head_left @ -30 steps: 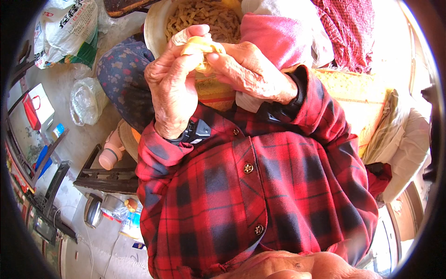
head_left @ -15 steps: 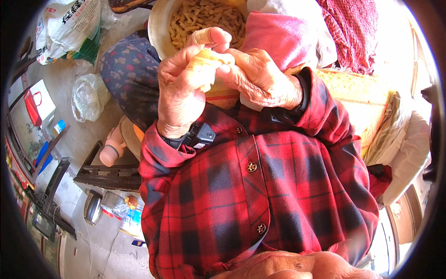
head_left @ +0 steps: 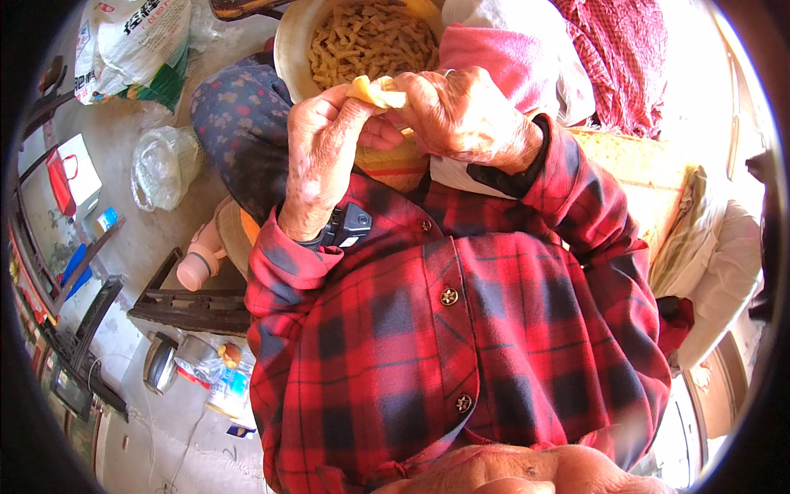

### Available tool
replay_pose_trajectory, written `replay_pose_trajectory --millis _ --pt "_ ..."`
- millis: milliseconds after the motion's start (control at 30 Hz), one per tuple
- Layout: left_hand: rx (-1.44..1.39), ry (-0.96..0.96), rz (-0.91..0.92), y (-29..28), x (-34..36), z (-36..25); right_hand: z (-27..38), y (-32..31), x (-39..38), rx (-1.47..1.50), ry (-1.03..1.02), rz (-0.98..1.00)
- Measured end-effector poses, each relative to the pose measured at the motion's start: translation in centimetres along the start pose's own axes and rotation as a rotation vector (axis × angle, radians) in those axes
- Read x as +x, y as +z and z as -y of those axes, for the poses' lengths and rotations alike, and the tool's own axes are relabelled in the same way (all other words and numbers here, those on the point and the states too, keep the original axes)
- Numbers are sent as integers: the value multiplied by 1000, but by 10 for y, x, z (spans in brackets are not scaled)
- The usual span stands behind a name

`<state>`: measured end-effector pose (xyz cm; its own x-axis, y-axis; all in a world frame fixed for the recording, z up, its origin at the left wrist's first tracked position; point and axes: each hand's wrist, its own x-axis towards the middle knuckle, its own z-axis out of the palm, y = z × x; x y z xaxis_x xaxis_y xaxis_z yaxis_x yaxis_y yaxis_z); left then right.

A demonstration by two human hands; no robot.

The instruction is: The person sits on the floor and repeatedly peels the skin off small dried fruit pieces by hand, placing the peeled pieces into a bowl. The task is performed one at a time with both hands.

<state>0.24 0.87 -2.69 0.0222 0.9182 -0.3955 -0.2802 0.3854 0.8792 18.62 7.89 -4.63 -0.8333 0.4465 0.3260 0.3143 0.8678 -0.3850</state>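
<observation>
Two bare hands are holding one pale-yellow, soft, folded strip between them: the left hand is pinching its left end between thumb and fingers, and the right hand is pinching its right end. The strip is hanging near the near edge of one round, whitish bowl, where many short brown pieces, too heaped to count, are lying. One pink cloth is resting beside the bowl's right edge.
</observation>
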Motion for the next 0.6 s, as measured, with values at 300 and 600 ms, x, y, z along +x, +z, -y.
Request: replay_pose_trajectory --millis 300,600 --pt "-170 -101 48 -5 -34 -7 10 -26 0 104 -132 61" --pt "-126 -144 208 -15 -54 -13 16 -49 2 361 -112 254"
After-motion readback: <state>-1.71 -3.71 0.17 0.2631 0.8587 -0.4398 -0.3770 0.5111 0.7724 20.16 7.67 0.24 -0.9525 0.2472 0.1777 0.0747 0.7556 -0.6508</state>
